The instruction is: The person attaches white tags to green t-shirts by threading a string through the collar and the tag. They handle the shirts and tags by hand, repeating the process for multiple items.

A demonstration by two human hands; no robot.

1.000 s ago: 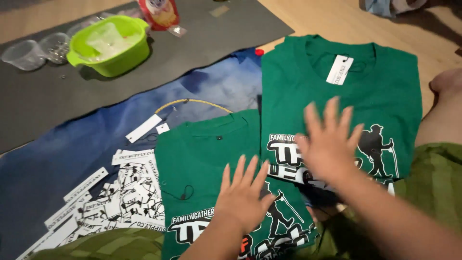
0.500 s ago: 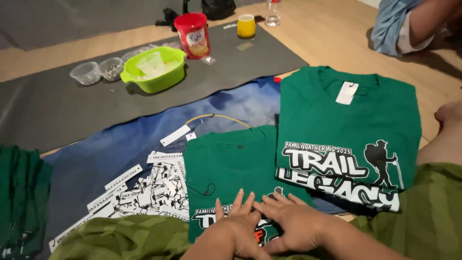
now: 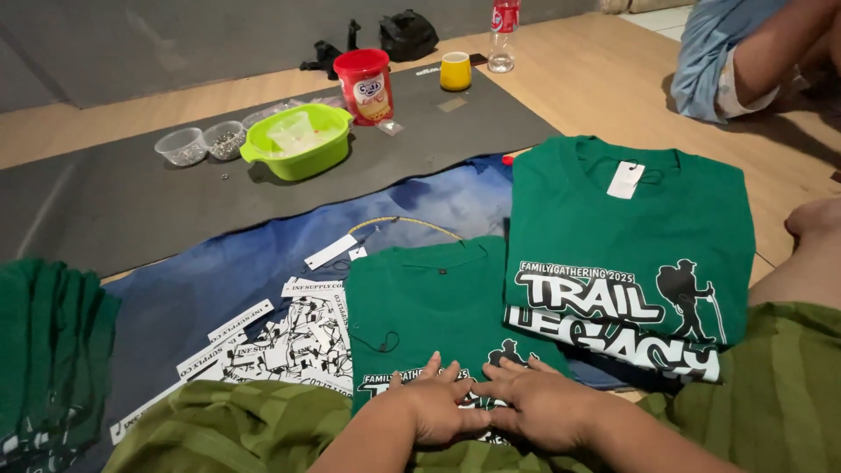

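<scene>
Both hands have drawn back to the near edge since half a second ago, and the view has tilted up. Left hand [image 3: 435,405] and right hand [image 3: 541,405] lie open, fingers flat on the small green shirt [image 3: 429,307], just left of the large green shirt [image 3: 626,232] on the floor. Smoothing looks in hand; a fold calls for gripping the hem.
</scene>
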